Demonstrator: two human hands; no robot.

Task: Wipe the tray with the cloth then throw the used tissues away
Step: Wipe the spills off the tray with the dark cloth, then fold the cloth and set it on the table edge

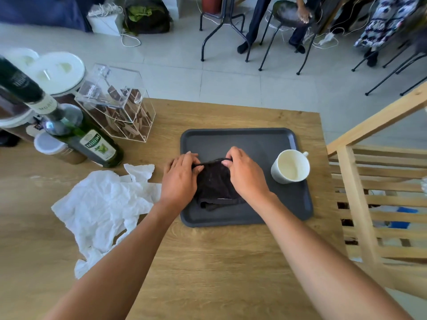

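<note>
One dark grey tray (242, 139) lies on the wooden table (208, 262), towards its right edge. One black cloth (216, 183) sits bunched on the near middle of the tray, and both hands are on it. The left hand (181, 179) has its grip closed on the cloth's far left corner, thumb and fingers pinching the hem; the right hand (245, 174) has its grip clamped on the far right corner in the same way, so the hem is stretched in a thin line between the two. The near edge of the cloth lies crumpled on the tray floor.

One white cup (291, 166) stands upright on the right side of the tray, just beside the right hand but apart from it, its handle pointing away.

The used tissues (104, 202) lie in one crumpled white heap on the table left of the tray, partly under the left forearm; how many sheets there are cannot be told.

At the far left stand two dark bottles (92, 144), one clear box (117, 105) holding brown packets, and several white-lidded containers (57, 70)
</note>
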